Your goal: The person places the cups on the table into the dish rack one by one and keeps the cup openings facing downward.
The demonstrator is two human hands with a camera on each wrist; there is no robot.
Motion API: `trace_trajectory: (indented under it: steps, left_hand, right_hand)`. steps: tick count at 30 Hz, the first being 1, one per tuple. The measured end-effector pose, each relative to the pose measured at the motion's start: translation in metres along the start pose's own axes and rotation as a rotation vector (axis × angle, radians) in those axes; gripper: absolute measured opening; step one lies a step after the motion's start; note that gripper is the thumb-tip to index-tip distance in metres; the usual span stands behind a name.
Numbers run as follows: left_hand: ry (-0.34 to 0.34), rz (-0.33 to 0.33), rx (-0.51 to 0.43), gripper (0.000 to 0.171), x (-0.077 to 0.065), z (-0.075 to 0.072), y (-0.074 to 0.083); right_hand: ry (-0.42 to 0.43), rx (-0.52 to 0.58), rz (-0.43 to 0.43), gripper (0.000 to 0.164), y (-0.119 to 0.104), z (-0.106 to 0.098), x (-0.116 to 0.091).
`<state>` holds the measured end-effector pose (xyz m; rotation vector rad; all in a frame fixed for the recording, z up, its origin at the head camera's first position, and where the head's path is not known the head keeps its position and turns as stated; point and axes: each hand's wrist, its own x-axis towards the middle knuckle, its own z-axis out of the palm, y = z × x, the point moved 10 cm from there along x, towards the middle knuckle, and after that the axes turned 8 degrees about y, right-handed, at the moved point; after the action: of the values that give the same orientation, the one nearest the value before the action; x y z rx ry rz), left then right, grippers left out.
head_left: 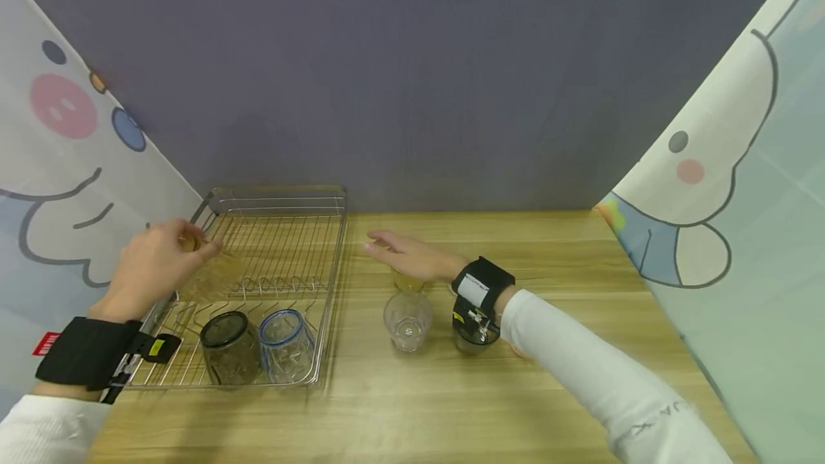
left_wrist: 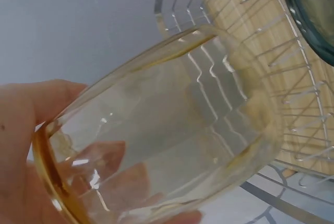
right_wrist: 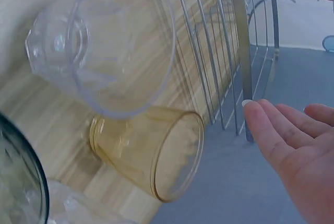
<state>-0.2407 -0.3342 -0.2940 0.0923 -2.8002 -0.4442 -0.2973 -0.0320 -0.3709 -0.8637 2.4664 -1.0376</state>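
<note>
My left hand grips an amber-tinted drinking glass over the left side of the wire dish rack. Close up in the left wrist view, the tilted glass has its gold-toned rim by the hand, fingers showing through its wall, and its base towards the wires. My right hand holds nothing, fingers extended, above another amber glass standing on the table. A clear glass stands nearer me, and a dark-tinted glass is partly hidden under the right wrist.
In the rack's front row sit a smoky dark glass and a blue-rimmed clear glass. A grey panel closes off the back of the wooden table. Cartoon-printed sheets flank both sides.
</note>
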Motion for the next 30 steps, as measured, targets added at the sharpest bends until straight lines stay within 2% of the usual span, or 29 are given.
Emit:
trace_trajectory:
  steps: [3, 8, 10, 15, 21, 30]
  left_hand:
    - [-0.061, 0.002, 0.015, 0.058, -0.003, 0.005, -0.004]
    - [-0.187, -0.018, 0.024, 0.062, -0.011, 0.019, -0.013]
    - [-0.218, -0.028, 0.031, 0.062, -0.014, 0.024, -0.017]
    - [-0.230, -0.037, 0.051, 0.061, -0.018, 0.027, -0.021]
    - [-0.232, -0.034, 0.065, 0.062, -0.022, 0.022, -0.026]
    - [-0.270, -0.040, 0.080, 0.063, -0.027, 0.025, -0.037]
  right_hand:
    - [-0.003, 0.005, 0.015, 0.068, 0.000, 0.005, -0.002]
    - [-0.018, 0.079, 0.014, 0.064, -0.003, 0.015, -0.005]
    - [-0.031, 0.099, 0.017, 0.064, -0.004, 0.020, -0.006]
    - [-0.074, 0.145, 0.026, 0.065, -0.005, 0.032, -0.010]
    - [-0.127, 0.189, 0.010, 0.063, -0.008, 0.044, -0.014]
    - [-0.150, 0.158, 0.007, 0.060, -0.007, 0.053, -0.018]
